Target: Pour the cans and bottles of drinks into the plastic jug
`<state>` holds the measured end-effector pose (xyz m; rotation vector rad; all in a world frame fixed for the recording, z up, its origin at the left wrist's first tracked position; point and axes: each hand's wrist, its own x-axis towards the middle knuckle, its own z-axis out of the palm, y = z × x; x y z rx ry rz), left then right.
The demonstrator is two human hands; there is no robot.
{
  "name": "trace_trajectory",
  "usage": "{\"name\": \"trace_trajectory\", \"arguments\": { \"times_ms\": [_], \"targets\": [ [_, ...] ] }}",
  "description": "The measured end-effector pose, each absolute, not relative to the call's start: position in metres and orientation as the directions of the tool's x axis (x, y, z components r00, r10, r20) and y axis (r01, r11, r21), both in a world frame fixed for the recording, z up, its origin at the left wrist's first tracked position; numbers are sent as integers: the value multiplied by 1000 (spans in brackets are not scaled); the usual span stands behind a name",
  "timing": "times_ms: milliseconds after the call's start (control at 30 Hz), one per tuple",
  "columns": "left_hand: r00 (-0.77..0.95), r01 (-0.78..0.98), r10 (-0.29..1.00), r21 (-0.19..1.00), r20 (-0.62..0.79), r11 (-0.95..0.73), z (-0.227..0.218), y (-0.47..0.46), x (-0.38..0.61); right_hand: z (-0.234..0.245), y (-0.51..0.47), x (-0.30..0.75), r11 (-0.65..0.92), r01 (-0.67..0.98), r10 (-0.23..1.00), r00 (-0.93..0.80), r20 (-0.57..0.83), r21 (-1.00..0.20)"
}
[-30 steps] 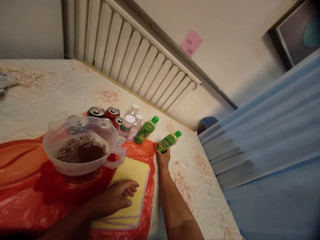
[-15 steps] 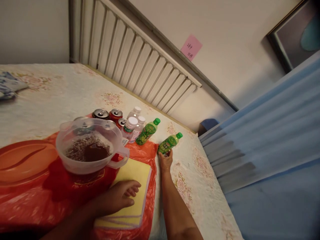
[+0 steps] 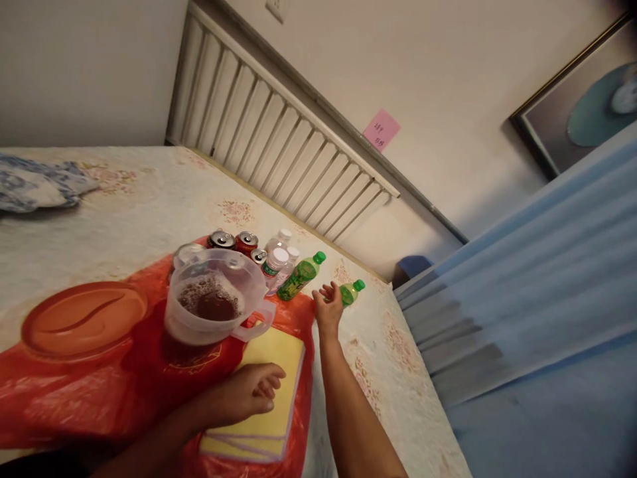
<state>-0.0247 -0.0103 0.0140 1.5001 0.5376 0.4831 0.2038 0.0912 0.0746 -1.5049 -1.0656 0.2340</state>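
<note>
My right hand reaches out with its fingers apart and nothing in them. It is in front of a green-capped bottle and hides its lower part. Just left of it a second green-labelled bottle leans in the view. My left hand hovers over a flat yellow stack with purple edging, fingers loosely curled, thumb apart, holding nothing. Left of the stack stands a translucent plastic jug with a handle, holding dark brown, foamy liquid.
White-capped bottles and several drink cans stand behind the jug. An orange oval lid lies on a red plastic bag. Blue-white cloth rests far left. A radiator and blue curtain border the flowered table cover.
My right hand has let go of the right-hand green bottle and moved a little up and left, its fingers spreading. The left hand stays over the yellow stack. The whole view has shifted.
</note>
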Motion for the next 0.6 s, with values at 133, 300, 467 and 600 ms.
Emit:
{"name": "trace_trajectory", "arguments": {
  "times_ms": [133,300,467,600],
  "targets": [
    [795,14,606,1000,-27,27,11,-10,-25,100,127,187,145,521,761,484,431,-841],
    [788,3,615,1000,-17,24,14,-11,-29,110,141,175,196,575,810,361,462,-794],
    [789,-16,615,999,-14,43,16,-13,-31,117,129,171,205,606,794,356,492,-769],
    [765,-42,643,998,-3,55,17,-14,-30,133,102,175,186,643,764,382,521,-743]
  ]
}}
